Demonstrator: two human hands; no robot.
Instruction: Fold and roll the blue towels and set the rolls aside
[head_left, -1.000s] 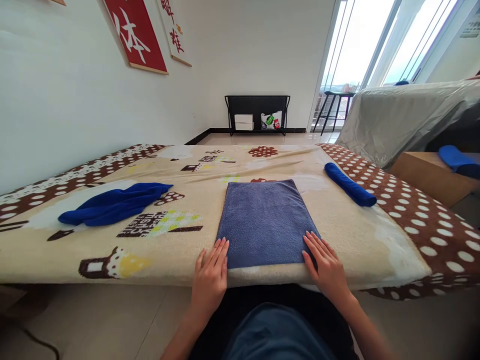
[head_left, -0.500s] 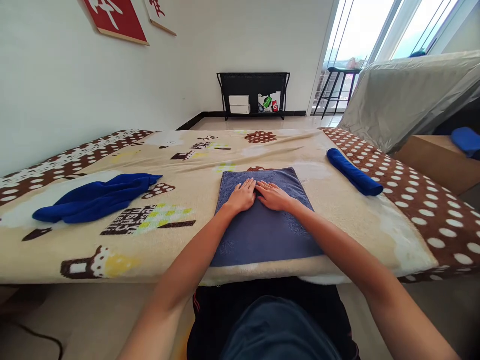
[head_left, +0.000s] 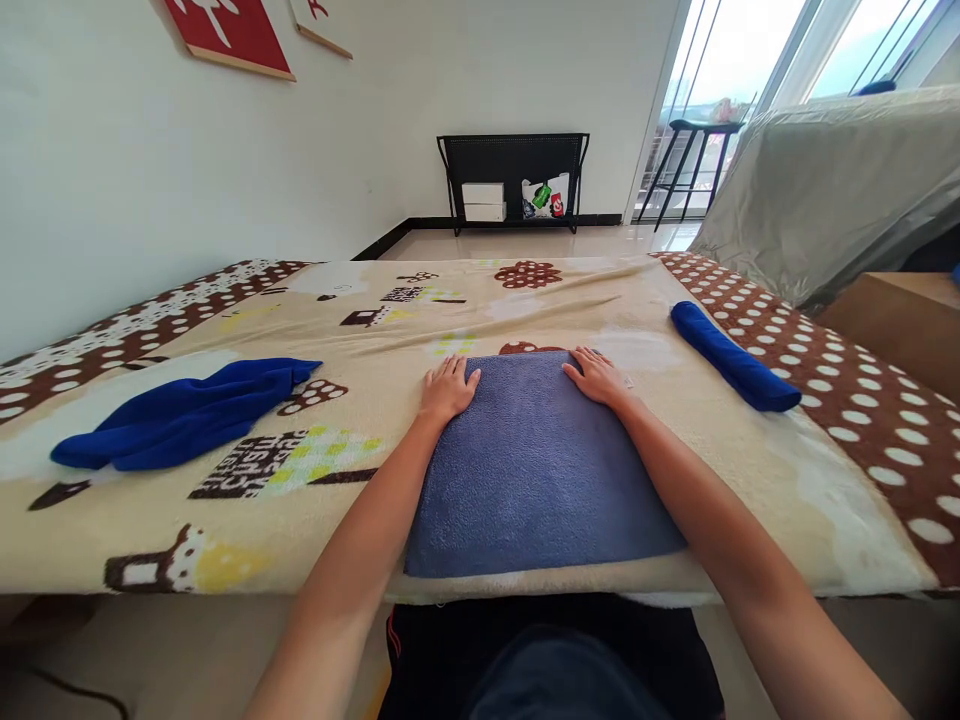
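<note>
A grey-blue towel (head_left: 544,480) lies spread flat on the patterned blanket in front of me, its near edge close to the front edge of the bed. My left hand (head_left: 448,386) rests on the towel's far left corner, fingers stretched out. At the far right corner, my right hand (head_left: 596,374) lies palm down with its fingers apart. Neither hand grips the cloth. A crumpled blue cloth (head_left: 187,412) is off to the left. Over on the right sits a rolled blue towel (head_left: 735,356).
The cream blanket (head_left: 360,380) with brown polka-dot borders covers the bed. Beyond it stands a black rack (head_left: 514,160) holding white boxes (head_left: 484,200). To the right are a covered piece of furniture (head_left: 840,180), a cardboard box (head_left: 892,325) and a dark stool (head_left: 694,160).
My hands have moved apart from the towel's upper middle to its two far corners. The towel's surface looks smoother. The view has shifted slightly.
</note>
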